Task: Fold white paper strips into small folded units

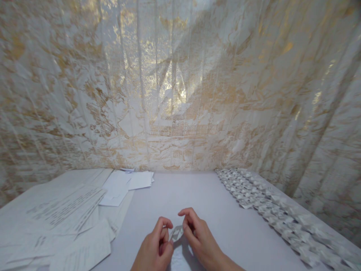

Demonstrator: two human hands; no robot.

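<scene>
On the left of the tabletop (158, 199), printed sheets (67, 210) lie overlapping in a loose spread, with small blank slips (140, 180) at their far right edge. Near the front, left of the middle, the left hand (158, 242) is curled, its thumb and fingers drawn nearly together; this grip seems to pinch the left end of a small folded piece (177, 233) of pale paper. That piece sits between the two hands, apparently just above the surface. It looks very light and thin, stiffer along its creases than across its flat faces, and probably easy to crush or tear. Its folded ends are likely the best place to take hold, with fingertip pressure only; smooth paper could slip a little if pinched loosely. Just right of it, the right hand (199, 235) bends over with the index finger raised apart from the thumb; whether this grip clasps the right end or merely touches it, I cannot tell. Farther right, long rows of folded paper pieces (263, 210) run along the edge.
</scene>
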